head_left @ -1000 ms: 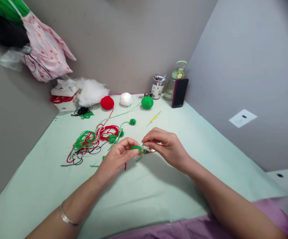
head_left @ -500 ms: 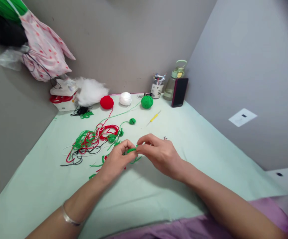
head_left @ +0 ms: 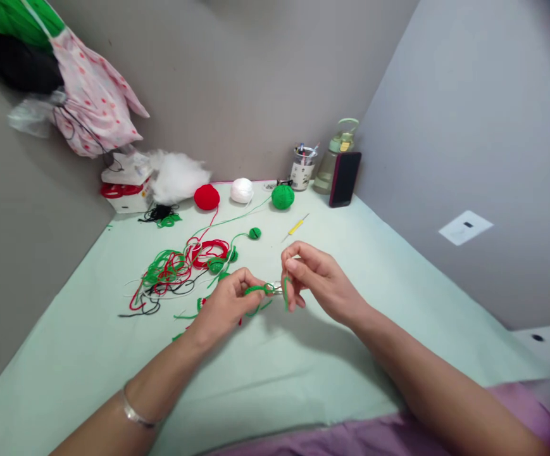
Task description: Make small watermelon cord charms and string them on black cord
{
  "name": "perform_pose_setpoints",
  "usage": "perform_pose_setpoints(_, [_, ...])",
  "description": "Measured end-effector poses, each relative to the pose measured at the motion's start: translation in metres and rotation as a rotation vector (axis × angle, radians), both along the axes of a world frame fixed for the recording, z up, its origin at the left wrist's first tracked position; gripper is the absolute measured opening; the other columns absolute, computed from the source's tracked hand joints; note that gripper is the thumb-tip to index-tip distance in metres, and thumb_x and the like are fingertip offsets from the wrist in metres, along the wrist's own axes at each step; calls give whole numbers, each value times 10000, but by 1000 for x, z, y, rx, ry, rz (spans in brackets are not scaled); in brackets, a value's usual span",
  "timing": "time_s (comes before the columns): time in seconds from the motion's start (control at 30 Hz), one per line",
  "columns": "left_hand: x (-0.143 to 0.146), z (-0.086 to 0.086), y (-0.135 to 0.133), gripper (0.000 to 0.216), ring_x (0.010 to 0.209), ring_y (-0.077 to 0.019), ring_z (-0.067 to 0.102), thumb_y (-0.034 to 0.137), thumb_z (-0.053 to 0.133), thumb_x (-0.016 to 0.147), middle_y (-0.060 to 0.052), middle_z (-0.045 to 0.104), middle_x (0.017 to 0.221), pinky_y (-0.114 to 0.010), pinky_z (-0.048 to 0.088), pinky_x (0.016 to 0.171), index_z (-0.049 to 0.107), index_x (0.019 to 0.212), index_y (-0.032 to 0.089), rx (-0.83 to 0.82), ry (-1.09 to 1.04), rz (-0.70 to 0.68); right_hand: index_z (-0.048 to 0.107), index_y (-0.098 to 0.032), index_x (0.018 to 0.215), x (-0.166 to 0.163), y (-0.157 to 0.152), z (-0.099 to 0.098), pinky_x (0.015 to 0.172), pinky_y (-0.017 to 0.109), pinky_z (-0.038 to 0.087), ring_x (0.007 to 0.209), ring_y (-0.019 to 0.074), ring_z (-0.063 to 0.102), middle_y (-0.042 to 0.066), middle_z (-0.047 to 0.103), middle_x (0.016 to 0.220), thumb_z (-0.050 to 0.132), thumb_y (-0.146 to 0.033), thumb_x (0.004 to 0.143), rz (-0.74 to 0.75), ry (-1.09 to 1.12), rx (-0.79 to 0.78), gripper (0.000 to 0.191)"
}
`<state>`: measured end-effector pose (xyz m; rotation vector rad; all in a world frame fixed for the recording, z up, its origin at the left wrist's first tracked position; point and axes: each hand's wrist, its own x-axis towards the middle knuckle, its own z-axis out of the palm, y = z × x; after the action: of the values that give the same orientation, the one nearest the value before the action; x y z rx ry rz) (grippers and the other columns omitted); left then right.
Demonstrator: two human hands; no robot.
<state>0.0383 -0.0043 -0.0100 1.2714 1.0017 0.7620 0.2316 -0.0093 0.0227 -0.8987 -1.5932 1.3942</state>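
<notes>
Head view: looks down on two bare hands close together above a table [head_left: 388,285] spread with pale green cloth. Pinches a green crocheted strip [head_left: 256,290] in the left hand [head_left: 231,297], thumb pressed against bent fingers, with the strip's far end sticking out past the fingertips toward the right hand [head_left: 319,275]. Holds a thin green strand [head_left: 286,296] in that right hand, between closed thumb and forefinger, with lower fingers loosely curled and the strand hanging down in front. Too small to make out any needle at the fingertips; cannot tell of any join between strand and strip. Shows a small silvery thing [head_left: 277,288] in the gap between both hands, too blurred to name.

Just beside the left hand, on the cloth, bits of green, red and white crochet [head_left: 201,303], partly hidden. Farther left, a loose tangle of yarn [head_left: 165,269] in green, red, white and black. Beyond the hands, a small green crocheted ball [head_left: 254,234] and a yellow-handled hook [head_left: 296,228], lying well apart. Toward the back wall, in a row, a red yarn ball [head_left: 207,197], a white yarn ball [head_left: 241,190] and a green yarn ball [head_left: 283,197]. On the left forearm, a silver bracelet [head_left: 135,415].
</notes>
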Motion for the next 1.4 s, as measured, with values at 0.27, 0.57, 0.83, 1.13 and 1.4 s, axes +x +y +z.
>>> perform_pose_setpoints(0.27, [1, 3, -1, 212, 619, -109, 440, 325, 701, 783, 44, 540, 667, -246, 325, 595, 542, 763, 186, -27, -49, 6, 562, -175, 889, 7, 6, 2, 509, 191, 358, 503, 73, 508, -56, 562, 594, 654, -404, 916, -26, 144, -171, 249])
perform_pose_setpoints(0.57, [-1, 4, 1, 190, 692, -119, 489, 276, 724, 749, -7, 615, 841, -253, 359, 620, 563, 755, 177, -1, -78, -33, 571, -208, 849, 22, 13, 15, 467, 223, 329, 485, 83, 399, -71, 407, 570, 726, -372, 847, -347, 312, -2, 226])
perform_pose_setpoints(0.83, [-3, 1, 1, 203, 573, -100, 508, 324, 759, 772, 30, 589, 683, -232, 337, 525, 669, 877, 176, -18, -69, -62, 670, -199, 818, 39, 10, 25, 455, 241, 351, 486, 93, 427, -29, 508, 592, 736, -389, 843, -251, 101, 78, 202])
perform_pose_setpoints(1.13, [-3, 11, 0, 196, 777, -147, 663, 291, 768, 786, 11, 691, 796, -254, 482, 757, 704, 945, 197, 1, -136, -39, 751, -186, 862, 31, 5, 22, 664, 256, 512, 733, 130, 578, 35, 591, 817, 658, -256, 918, 9, -382, 337, 129])
perform_pose_setpoints(1.4, [-4, 10, 0, 179, 850, -176, 709, 340, 708, 849, -19, 719, 920, -295, 518, 848, 697, 949, 192, -6, -183, -66, 765, -222, 1005, 33, 6, 19, 642, 229, 508, 740, 121, 573, 23, 534, 813, 582, -196, 957, 8, -412, 379, 191])
